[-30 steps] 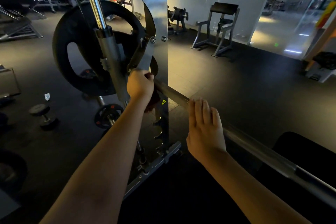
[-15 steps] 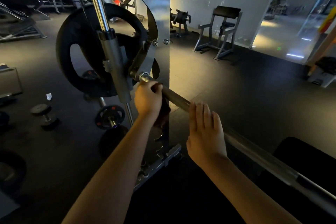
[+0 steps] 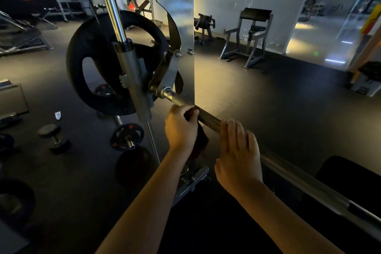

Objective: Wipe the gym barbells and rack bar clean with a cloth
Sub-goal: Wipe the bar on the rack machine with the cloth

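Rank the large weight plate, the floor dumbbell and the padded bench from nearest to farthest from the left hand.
1. Weight plate, just up-left of the left hand gripping the cloth.
2. Dumbbell, on the floor, far left.
3. Padded bench, across the room, right.

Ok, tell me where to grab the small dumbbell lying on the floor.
Take the dumbbell by the short handle between its two round heads, coming down from above: it lies on the floor with that handle exposed on top.
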